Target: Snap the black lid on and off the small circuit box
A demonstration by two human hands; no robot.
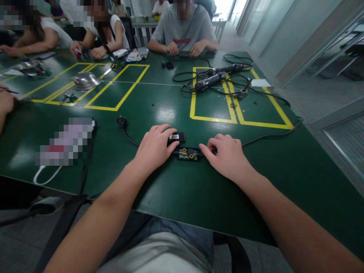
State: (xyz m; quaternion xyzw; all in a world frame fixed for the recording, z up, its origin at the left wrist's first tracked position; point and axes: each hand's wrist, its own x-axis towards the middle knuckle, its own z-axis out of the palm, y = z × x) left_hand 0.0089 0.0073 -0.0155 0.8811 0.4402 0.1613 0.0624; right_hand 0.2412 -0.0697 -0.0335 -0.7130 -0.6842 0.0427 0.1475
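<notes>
Bare forearms cross near edge of green table; left hand pinches black ribbed cover, right hand curled, can't tell if gripping. Open black circuit-board case between, long axis left-right.

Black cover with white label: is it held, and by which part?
The left hand appears to hold the black cover by its left end; the right hand is apart from it.

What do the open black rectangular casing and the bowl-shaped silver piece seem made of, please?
The casing looks like matt plastic, by its plain dark edges, though painted metal is possible. The silver piece is probably polished metal: bright, mirrorlike highlights show on it.
</notes>
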